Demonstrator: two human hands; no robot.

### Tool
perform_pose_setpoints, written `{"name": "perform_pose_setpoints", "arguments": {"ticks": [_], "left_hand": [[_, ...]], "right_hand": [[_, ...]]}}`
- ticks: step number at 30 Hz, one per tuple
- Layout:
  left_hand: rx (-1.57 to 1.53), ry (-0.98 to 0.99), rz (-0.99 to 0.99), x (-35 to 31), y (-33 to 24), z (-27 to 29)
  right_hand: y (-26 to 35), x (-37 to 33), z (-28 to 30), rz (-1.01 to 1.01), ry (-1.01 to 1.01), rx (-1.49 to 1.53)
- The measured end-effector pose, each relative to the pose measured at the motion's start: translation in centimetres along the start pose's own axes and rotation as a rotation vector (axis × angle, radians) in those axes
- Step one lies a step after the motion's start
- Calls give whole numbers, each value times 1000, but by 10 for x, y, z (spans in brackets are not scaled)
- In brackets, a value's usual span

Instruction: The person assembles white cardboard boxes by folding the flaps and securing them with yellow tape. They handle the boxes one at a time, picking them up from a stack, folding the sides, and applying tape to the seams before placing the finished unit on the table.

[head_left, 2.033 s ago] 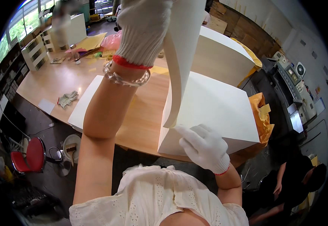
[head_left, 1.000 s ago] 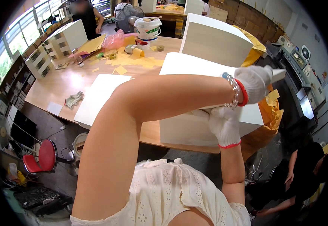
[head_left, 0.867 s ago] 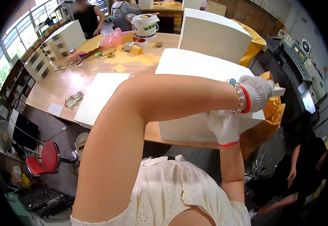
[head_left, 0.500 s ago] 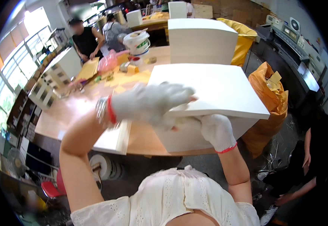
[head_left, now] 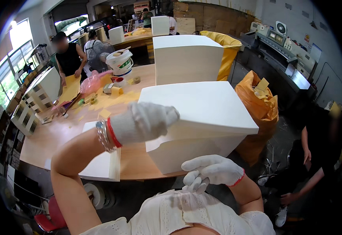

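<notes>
A tall white stack of what look like large paper sheets point(head_left: 192, 103) stands at the table's front edge. Its upper layer bows along the front, above a separate lower block point(head_left: 190, 150). My left hand point(head_left: 143, 122), in a white knit glove with a red cuff, is curled against the layer's front left edge. Its fingers look closed on the sheets, though blur hides the fingertips. Off the stack, in front of my chest, my right hand point(head_left: 214, 170) wears the same kind of glove. Its fingers are loosely bent and apart, with nothing in them.
Behind stands another white stack point(head_left: 188, 58). A low white pile point(head_left: 104, 166) lies left on the wooden table point(head_left: 37, 147). Farther back are a white bucket point(head_left: 120, 62) and yellow scraps. Orange point(head_left: 257, 111) and yellow sacks stand right. One person sits right; others work behind.
My right hand has come out from under the upper layer and drawn back towards my chest. My left hand has closed at the stack's edge. The view has shifted, moving the scene leftward.
</notes>
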State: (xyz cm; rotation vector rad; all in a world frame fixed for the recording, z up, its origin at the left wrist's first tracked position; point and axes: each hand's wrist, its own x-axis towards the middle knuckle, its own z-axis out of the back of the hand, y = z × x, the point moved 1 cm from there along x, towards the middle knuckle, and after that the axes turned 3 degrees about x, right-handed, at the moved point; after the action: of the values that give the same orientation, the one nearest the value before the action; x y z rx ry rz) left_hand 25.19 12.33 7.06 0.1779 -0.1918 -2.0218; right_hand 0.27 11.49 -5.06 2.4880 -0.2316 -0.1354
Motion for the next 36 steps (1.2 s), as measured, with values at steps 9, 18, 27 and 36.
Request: {"name": "perform_pose_setpoints", "arguments": {"ticks": [9, 18, 27, 36], "left_hand": [[26, -162, 88, 2, 25, 26], [42, 79, -60, -5, -26, -12], [-211, 92, 30, 107, -96, 27], [-340, 46, 197, 142, -83, 44]], "right_hand": [[50, 5, -10, 642, -184, 373], [34, -1, 4, 713, -301, 127], [44, 0, 54, 784, -527, -357], [80, -27, 43, 742, -333, -487]]}}
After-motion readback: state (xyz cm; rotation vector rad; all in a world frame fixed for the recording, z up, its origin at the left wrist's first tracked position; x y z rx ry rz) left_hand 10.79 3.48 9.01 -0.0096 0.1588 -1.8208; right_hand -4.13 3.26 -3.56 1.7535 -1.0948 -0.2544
